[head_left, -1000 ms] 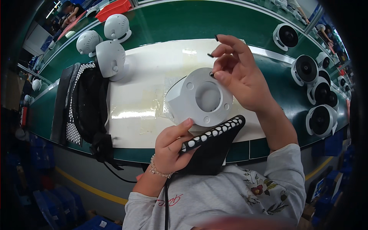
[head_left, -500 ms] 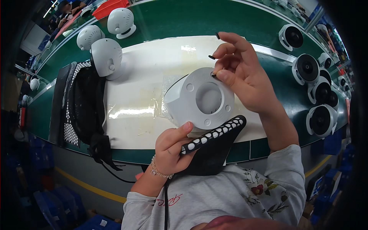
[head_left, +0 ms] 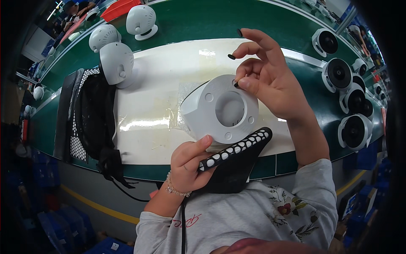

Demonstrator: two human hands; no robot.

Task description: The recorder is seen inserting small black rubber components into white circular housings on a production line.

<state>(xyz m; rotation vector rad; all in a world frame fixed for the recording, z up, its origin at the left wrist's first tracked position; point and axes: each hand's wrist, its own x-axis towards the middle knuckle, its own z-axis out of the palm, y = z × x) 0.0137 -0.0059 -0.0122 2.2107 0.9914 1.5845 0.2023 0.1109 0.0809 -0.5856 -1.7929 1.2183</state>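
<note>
A white fan [head_left: 192, 112] lies on the worktop with its round base turned up, showing a ring of small round recesses around a large central opening. My left hand [head_left: 190, 163] grips a black adhesive-pad sheet [head_left: 237, 149] with rows of white round gaps, while its thumb rests at the base's near edge. Over the far right rim, my right hand [head_left: 270, 80] pinches a small black round pad [head_left: 236, 84] between thumb and a finger, close to a recess. Two more black pads [head_left: 231, 56] cling to the tips of its raised fingers.
White fans [head_left: 116, 63] stand at the back left beside a black cloth bundle [head_left: 95, 114]. Several fans with black fronts [head_left: 354, 132] line the right side. A green conveyor belt [head_left: 220, 21] runs behind the white work surface [head_left: 144, 144], with a red tray [head_left: 120, 9] beyond.
Two white fans at the back left and one at the back right have shifted rightward with the belt. My right hand's raised fingers have lifted slightly; the pinched pad stays near the rim.
</note>
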